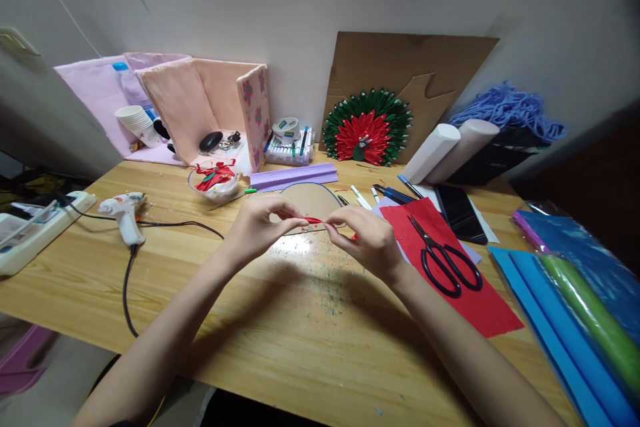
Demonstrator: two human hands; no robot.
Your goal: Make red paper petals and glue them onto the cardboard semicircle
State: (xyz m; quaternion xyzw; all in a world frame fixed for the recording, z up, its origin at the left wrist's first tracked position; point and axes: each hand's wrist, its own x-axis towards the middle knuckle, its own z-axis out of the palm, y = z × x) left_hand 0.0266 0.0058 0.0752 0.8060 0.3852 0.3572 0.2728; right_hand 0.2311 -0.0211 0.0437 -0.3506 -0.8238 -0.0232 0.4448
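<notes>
Left hand (263,219) and right hand (367,235) face each other near the centre of the frame, thumb and fingers of each closed to a narrow pinch, holding a small red strip (314,219) between them by its opposite ends. I judge the strip light, soft and easily creased, so I would grip only the ends, with low force; its exact fold I cannot tell. Beyond it lies a round cardboard piece (310,199); right of centre, scissors (436,243) rest on a red sheet (474,305).
</notes>
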